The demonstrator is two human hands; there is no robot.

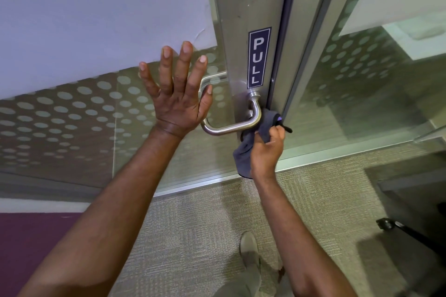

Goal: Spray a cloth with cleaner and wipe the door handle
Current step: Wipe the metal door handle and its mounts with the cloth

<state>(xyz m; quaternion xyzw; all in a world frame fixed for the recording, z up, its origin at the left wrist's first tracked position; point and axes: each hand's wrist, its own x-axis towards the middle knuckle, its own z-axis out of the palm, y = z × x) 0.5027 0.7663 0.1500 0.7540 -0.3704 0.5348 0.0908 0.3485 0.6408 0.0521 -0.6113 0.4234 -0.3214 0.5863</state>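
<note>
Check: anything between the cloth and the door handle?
Nothing visible. The right hand grips the grey cloth, which already meets the door handle at its right bend. The left hand, spread open, lies clear to the left.

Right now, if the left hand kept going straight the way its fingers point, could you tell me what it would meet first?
Probably the dotted glass door panel: the left hand is spread open, fingers aimed up along it, left of the door handle. Depth is unclear, so it may already be touching the glass.
</note>
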